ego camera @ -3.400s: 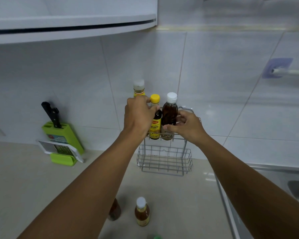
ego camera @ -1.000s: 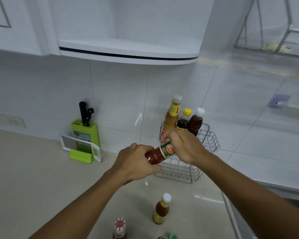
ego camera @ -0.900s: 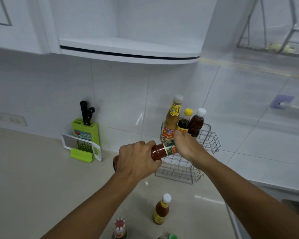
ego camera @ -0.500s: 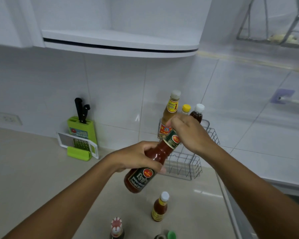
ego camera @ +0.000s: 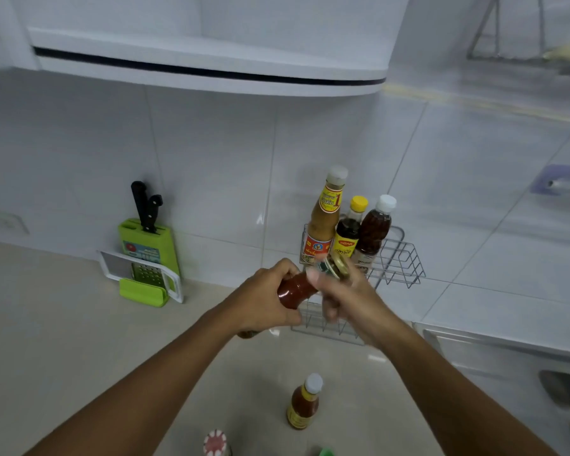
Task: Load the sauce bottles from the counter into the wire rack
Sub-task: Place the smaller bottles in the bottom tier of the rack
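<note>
A two-tier wire rack [ego camera: 405, 258] stands against the tiled wall. Its upper tier holds three bottles: a tall orange-labelled one [ego camera: 324, 218], a dark yellow-capped one [ego camera: 348, 230] and a brown white-capped one [ego camera: 374, 227]. In front of the rack both hands hold a red sauce bottle [ego camera: 293, 291], tilted with its neck up to the right. My left hand [ego camera: 264, 304] wraps its body; my right hand [ego camera: 346, 297] grips near the cap. A small white-capped sauce bottle [ego camera: 305, 403] stands on the counter below.
A red-and-white patterned cap [ego camera: 215, 442] and a green cap [ego camera: 326, 451] show at the bottom edge. A green knife block with a grater [ego camera: 147, 255] stands at the left wall. A sink edge [ego camera: 507, 343] lies to the right, a curved shelf [ego camera: 211, 70] overhead.
The red bottle came off the counter into both hands. Over the last half second it rose toward the rack, and my left hand slid up its body so the lower label is now hidden.
</note>
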`<state>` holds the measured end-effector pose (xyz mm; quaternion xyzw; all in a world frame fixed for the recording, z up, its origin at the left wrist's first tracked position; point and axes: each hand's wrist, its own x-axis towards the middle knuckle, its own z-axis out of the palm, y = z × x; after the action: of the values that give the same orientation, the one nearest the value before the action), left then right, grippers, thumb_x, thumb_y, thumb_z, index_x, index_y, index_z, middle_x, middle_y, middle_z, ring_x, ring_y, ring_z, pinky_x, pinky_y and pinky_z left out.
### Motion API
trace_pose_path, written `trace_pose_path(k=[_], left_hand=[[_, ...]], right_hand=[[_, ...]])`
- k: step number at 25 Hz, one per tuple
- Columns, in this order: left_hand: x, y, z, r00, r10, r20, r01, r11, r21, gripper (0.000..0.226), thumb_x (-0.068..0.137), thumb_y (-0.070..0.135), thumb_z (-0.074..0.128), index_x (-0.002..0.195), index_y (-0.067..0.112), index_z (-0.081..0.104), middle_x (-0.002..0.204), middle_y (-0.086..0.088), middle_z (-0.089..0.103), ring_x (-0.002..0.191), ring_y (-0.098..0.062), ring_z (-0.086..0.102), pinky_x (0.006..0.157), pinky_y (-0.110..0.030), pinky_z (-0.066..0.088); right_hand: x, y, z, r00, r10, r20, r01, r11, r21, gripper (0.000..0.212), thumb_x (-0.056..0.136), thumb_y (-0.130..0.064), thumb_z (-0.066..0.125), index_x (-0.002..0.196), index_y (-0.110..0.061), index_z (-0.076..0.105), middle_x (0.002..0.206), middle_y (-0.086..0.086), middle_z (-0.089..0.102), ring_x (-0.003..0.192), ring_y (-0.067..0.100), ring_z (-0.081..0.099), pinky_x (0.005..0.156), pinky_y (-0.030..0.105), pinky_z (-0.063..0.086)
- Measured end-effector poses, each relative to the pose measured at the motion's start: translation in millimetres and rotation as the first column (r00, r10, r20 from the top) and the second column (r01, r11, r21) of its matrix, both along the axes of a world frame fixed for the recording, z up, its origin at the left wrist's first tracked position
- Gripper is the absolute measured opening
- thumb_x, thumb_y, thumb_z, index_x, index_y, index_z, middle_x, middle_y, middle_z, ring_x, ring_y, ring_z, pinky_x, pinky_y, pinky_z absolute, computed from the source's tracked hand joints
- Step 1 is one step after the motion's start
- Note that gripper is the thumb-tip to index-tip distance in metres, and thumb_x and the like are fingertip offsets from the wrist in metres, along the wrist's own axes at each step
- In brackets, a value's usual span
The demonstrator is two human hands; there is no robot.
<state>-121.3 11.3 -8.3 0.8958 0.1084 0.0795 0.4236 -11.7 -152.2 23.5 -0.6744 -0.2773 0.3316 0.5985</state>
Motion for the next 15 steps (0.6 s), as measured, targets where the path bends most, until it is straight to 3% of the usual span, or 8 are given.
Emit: trace_pose_path(k=[2,4,6,8,10,15], left_hand=[[7,3,-15,0.991,-0.124,-0.042,0.115,0.978,-0.176,0.071,0.058,0.033,0.086,0.109,0.048,0.038,0.106,0.015,0.068,0.085,-0.008,0.070,0.066,-0.025,0.058],[17,6,-32,0.980,-0.162,-0.118,0.139,0.973,-0.185,0.083,0.059,0.030,0.089,0.116,0.044,0.029,0.111,0.014,0.065,0.094,-0.013,0.069,0.070,-0.029,0.062],[28,18,-52,0.969,-0.116,-0.220,0.083,0.985,-0.152,0.094,0.064,0.028,0.091,0.127,0.041,0.024,0.127,0.006,0.056,0.110,-0.020,0.062,0.084,-0.035,0.059],[37,33,-77,0.949,-0.018,-0.316,-0.028,0.990,-0.141,0.087,0.079,0.021,0.082,0.142,0.030,0.024,0.139,-0.003,0.050,0.125,-0.022,0.053,0.099,-0.035,0.051],[43,41,-102,0.915,0.050,-0.400,-0.142,0.969,-0.204,0.067,0.092,0.011,0.067,0.148,0.019,0.031,0.144,-0.010,0.049,0.130,-0.024,0.051,0.104,-0.036,0.048],[62,45,-131,0.857,0.052,-0.513,-0.217,0.939,-0.267,0.060,0.098,0.003,0.048,0.155,0.011,0.031,0.154,-0.010,0.044,0.136,-0.026,0.047,0.092,-0.026,0.043]], right_hand=[[1,-6,-27,0.990,0.136,0.020,-0.137,0.990,0.034,0.038,0.088,-0.025,0.081,0.122,-0.015,0.067,0.089,0.025,0.075,0.062,0.027,0.069,0.055,0.035,0.060],[7,-6,-48,0.994,0.059,0.092,-0.062,0.997,0.035,0.031,0.088,-0.015,0.081,0.117,-0.013,0.070,0.082,0.023,0.077,0.067,0.033,0.075,0.062,0.037,0.065],[14,-5,-67,0.979,-0.093,0.181,0.092,0.996,0.015,0.033,0.082,-0.009,0.086,0.111,-0.017,0.072,0.088,0.014,0.079,0.075,0.028,0.078,0.064,0.032,0.065],[22,-2,-87,0.917,-0.232,0.324,0.260,0.965,-0.043,0.041,0.075,-0.007,0.090,0.108,-0.024,0.072,0.100,0.001,0.077,0.085,0.011,0.076,0.068,0.024,0.063],[30,1,-103,0.860,-0.293,0.417,0.347,0.936,-0.057,0.047,0.071,-0.010,0.092,0.106,-0.030,0.068,0.103,-0.007,0.074,0.091,0.002,0.071,0.074,0.024,0.062],[52,19,-130,0.829,-0.310,0.466,0.388,0.918,-0.080,0.047,0.072,-0.018,0.093,0.109,-0.028,0.066,0.101,-0.006,0.072,0.092,0.010,0.070,0.077,0.038,0.064]])
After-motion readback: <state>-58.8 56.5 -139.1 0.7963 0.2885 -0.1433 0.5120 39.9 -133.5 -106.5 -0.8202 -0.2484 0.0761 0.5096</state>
